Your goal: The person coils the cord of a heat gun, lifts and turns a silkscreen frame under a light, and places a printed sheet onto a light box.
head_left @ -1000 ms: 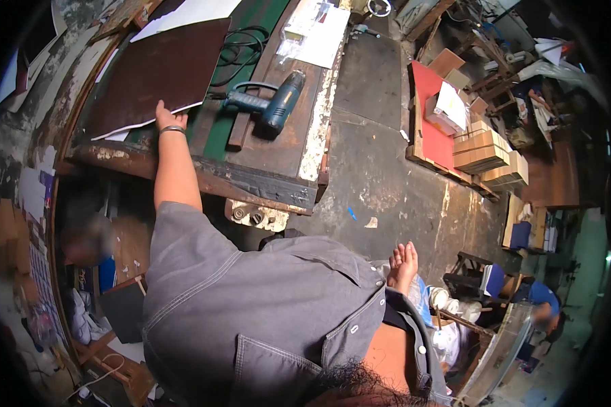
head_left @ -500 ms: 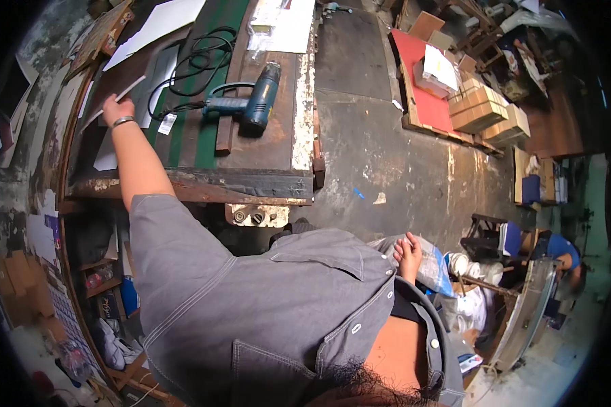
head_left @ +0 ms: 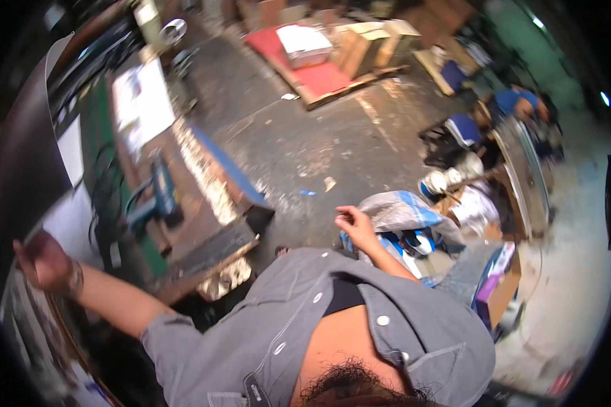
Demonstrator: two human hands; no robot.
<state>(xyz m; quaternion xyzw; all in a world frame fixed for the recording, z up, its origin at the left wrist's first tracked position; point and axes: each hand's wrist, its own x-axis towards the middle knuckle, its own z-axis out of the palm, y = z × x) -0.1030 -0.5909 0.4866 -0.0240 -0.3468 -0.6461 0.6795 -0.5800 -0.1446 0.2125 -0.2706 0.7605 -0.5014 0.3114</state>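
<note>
My left hand (head_left: 47,263) is at the far left beside the bench, blurred by motion, with one digit sticking up. A large dark brown sheet (head_left: 24,146) is raised and curved just above it, and a pale sheet (head_left: 73,220) lies at its fingers. Smearing hides whether these fingers grip the brown sheet. My right hand (head_left: 356,224) is in front of my chest, fingers loosely bent and apart, with nothing in it. Behind it is a woven white-and-blue sack (head_left: 397,210). A teal heat gun (head_left: 157,197) lies on the bench, its black cord (head_left: 105,176) coiled beside it.
The worn bench (head_left: 207,271) has a green strip and white papers (head_left: 146,102) on it. Beyond the floor stands a red-topped pallet (head_left: 275,57) with boxes (head_left: 363,51). A person in blue (head_left: 512,102) is at the right. A cardboard box (head_left: 502,298) stands near my right side.
My view has swung right, shifting the bench leftward. The brown sheet has risen and curved upward beside my left hand, which earlier pinched a thin pale edge. My right fingers have bent more.
</note>
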